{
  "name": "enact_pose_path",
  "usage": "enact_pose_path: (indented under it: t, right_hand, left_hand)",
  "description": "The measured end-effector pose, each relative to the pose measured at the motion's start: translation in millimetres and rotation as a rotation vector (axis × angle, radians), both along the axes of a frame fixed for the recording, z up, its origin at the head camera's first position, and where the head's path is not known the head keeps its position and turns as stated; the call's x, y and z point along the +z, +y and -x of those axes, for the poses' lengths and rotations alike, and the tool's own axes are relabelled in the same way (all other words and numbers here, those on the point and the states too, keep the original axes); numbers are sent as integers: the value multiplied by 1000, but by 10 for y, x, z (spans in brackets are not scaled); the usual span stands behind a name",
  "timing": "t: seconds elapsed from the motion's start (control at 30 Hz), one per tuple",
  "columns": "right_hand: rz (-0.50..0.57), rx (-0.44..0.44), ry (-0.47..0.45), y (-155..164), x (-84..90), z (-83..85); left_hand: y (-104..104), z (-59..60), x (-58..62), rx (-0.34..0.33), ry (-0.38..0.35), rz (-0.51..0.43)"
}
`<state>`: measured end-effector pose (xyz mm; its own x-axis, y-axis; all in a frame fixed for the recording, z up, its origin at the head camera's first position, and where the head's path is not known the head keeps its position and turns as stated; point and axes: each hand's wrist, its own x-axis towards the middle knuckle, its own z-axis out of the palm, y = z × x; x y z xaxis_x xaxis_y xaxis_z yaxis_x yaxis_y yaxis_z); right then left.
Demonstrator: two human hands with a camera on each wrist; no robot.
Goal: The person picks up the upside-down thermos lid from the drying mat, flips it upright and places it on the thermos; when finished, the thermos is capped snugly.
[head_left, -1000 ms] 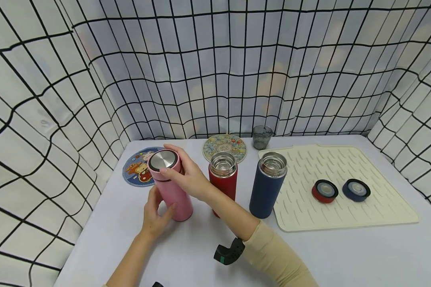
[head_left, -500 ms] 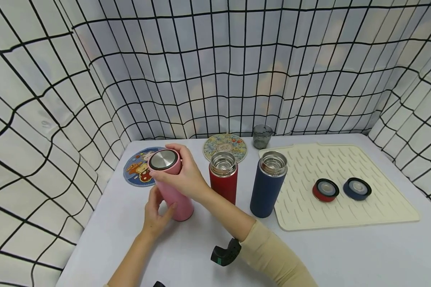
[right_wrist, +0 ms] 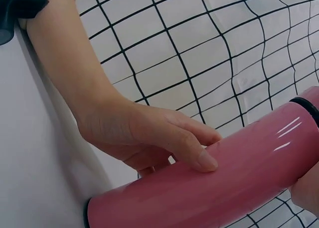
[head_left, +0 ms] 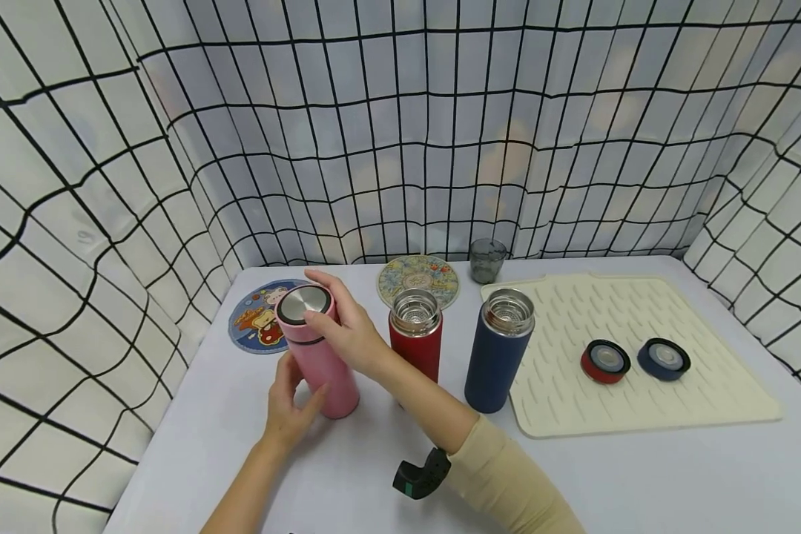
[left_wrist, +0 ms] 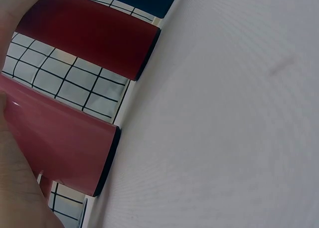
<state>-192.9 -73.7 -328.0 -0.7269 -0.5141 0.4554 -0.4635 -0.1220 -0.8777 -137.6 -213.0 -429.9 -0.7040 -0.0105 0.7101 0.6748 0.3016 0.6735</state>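
A pink flask (head_left: 320, 367) stands on the white table (head_left: 347, 460), slightly tilted, with a steel-topped pink lid (head_left: 303, 305) on it. My right hand (head_left: 342, 326) grips the lid from the right, thumb on its front rim. My left hand (head_left: 291, 394) holds the flask's lower body. The right wrist view shows the left hand (right_wrist: 149, 133) with fingers curled on the pink flask (right_wrist: 209, 188) and a dark seam under the lid. In the left wrist view the pink flask (left_wrist: 60, 143) lies close, with the red flask (left_wrist: 84, 36) behind it.
An open red flask (head_left: 415, 337) and an open blue flask (head_left: 497, 352) stand right of the pink one. A red lid (head_left: 604, 361) and a blue lid (head_left: 664, 359) lie on a cream mat (head_left: 641, 311). Two round coasters (head_left: 254, 326) (head_left: 417, 273) and a grey glass (head_left: 487, 259) sit at the back.
My right hand has shifted its hold around the lid, thumb now on the front rim. The pink flask stays in place under my left hand.
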Motion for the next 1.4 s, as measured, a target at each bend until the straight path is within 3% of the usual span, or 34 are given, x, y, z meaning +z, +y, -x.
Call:
enact_pose_path:
  t: [0.17, 0.27, 0.47, 0.7, 0.93, 1.07, 1.2, 1.4]
  right_hand:
    - [43, -23, -50, -50, -34, -36]
    - [26, -105, -58, -80, -31, -46]
    - [-78, -254, 12, -130, 22, -27]
    - [7, -96, 42, -69, -9, 9]
    - [105, -78, -70, -100, 0, -3]
    - [86, -132, -99, -137, 10, -15]
    - [27, -173, -67, -134, 1, -19]
    - [-6, -77, -10, -37, -43, -15]
  left_hand:
    - [-11, -31, -7, -8, 54, 2]
    - [-4, -28, 2, -22, 73, 0]
    - [6, -10, 31, -18, 74, 6]
    - [1, -14, 16, 1, 32, 15]
    - [2, 2, 16, -18, 70, 10]
    - [4, 12, 16, -31, 81, -4]
    - [4, 8, 9, -26, 67, 4]
    - [2, -8, 16, -6, 15, 19]
